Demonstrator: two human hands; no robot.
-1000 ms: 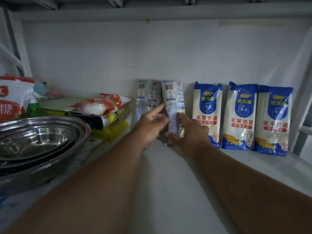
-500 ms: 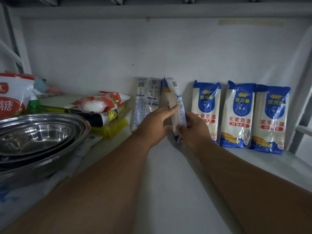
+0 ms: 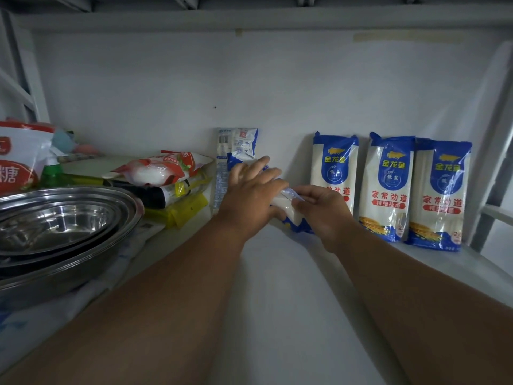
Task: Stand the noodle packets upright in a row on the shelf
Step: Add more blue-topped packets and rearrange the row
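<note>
Both my hands are on one noodle packet (image 3: pixel 288 209), which lies tilted across the gap in the row, its blue bottom end low toward the right and its top end up toward the left. My left hand (image 3: pixel 251 194) is closed over its upper half, fingers curled across the wrapper; my right hand (image 3: pixel 323 209) pinches the lower part, thumb and fingers shut on the plastic. How much of the packet touches the shelf (image 3: pixel 277 287) I cannot quite tell, since my hands cover it.

Behind my left hand, a back-facing packet (image 3: pixel 236 145) stands upright against the rear wall (image 3: pixel 194 87). To the right, three front-facing packets (image 3: pixel 388 187) stand in a row, leaning on that wall, the last one near the right frame post (image 3: pixel 497 151). Between the back-facing packet and those three is open wall. The shelf in front is bare toward its near edge. On the left, stacked steel bowls (image 3: pixel 55 223) and a pile of bags (image 3: pixel 163 173) crowd that side.

Half a second ago this packet stood nearly upright, edge-on, beside the back-facing one; now it has tipped over to the right and sits lower in my hands.
</note>
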